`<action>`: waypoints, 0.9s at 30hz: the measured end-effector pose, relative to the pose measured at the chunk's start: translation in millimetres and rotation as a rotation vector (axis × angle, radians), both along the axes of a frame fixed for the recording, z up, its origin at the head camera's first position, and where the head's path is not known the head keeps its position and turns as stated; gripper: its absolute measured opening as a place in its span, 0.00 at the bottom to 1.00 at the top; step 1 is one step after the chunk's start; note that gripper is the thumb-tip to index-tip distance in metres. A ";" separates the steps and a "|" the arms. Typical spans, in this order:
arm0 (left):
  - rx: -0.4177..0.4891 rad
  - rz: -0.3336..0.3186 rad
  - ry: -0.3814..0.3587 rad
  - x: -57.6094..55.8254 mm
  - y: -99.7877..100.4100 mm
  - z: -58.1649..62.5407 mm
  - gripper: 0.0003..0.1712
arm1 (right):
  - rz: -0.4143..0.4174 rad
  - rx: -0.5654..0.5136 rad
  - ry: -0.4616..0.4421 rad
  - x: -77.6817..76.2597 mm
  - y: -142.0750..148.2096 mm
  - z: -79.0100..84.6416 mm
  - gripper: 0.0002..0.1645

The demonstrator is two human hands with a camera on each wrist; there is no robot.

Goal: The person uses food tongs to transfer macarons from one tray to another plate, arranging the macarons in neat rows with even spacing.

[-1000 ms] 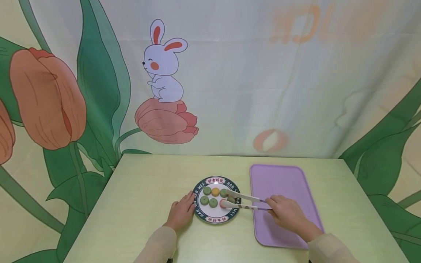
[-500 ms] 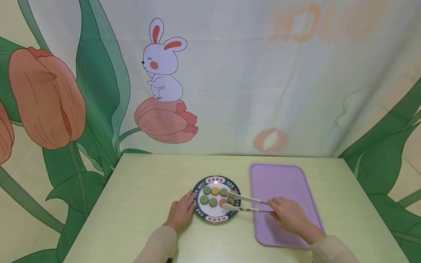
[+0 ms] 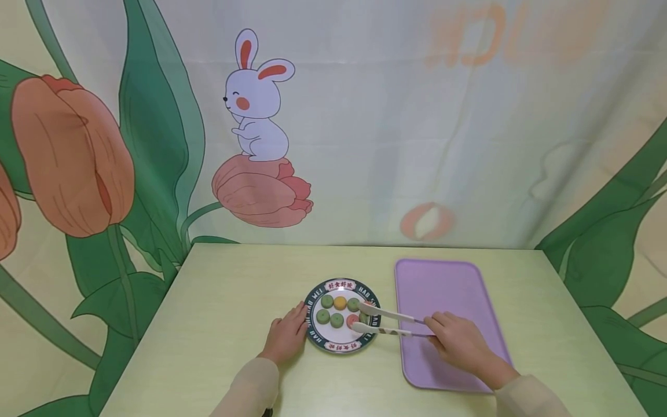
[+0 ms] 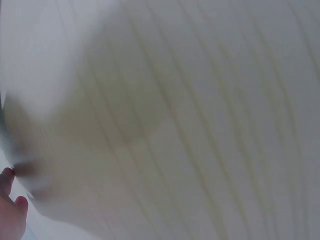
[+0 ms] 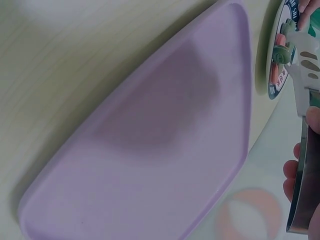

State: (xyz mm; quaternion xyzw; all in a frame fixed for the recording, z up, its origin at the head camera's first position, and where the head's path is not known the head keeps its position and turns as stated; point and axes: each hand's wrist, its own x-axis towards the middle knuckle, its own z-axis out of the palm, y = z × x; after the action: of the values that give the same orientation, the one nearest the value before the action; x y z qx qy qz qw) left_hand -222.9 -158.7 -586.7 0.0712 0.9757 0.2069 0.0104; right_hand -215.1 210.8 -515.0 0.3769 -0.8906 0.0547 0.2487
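My left hand (image 3: 285,335) rests at the left rim of a round plate (image 3: 342,348), its fingertips touching the dark, lettered edge. Several small round cakes sit on the plate: green cakes (image 3: 323,317), a yellow cake (image 3: 340,303) and pink ones, one (image 3: 351,319) near the lower tip of the tongs. My right hand (image 3: 458,343) grips food tongs (image 3: 383,330) with metal arms and pale slotted ends. Their ends stand apart over the plate's right side, with a green cake partly hidden between them. In the right wrist view, fingers (image 5: 290,168) curl round the metal handle (image 5: 301,185).
A purple tray (image 3: 440,284) lies right of the plate, under my right hand and the tongs' handles. Both are on a pale wooden table (image 3: 234,278). Behind the table hangs a cloth (image 3: 354,145) printed with a rabbit and tulips.
The tongs' ends have spread slightly and their lower tip has slid off the pink cake's middle toward its near edge. My right hand has shifted slightly right. My left hand stays at the rim.
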 end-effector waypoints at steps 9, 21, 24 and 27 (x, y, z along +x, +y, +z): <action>0.001 0.006 -0.005 -1.0 0.5 0.8 0.26 | 0.016 -0.016 0.013 -0.2 -7.6 0.8 0.17; 0.008 0.007 -0.014 -1.9 0.4 0.1 0.27 | 0.006 -0.007 -0.007 1.9 -8.0 -2.2 0.16; 0.009 0.007 -0.015 -1.7 0.4 0.6 0.26 | 0.006 0.001 -0.004 2.8 -6.8 -3.1 0.16; 0.009 0.008 -0.017 -1.3 0.2 0.9 0.26 | 0.010 0.007 0.000 3.7 -5.6 -3.7 0.17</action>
State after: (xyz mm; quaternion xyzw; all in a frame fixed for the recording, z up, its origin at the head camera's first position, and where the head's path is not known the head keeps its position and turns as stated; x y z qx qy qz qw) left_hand -224.2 -158.4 -585.8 0.0657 0.9749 0.2120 0.0173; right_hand -211.4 205.2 -518.7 0.3819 -0.8889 0.0529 0.2473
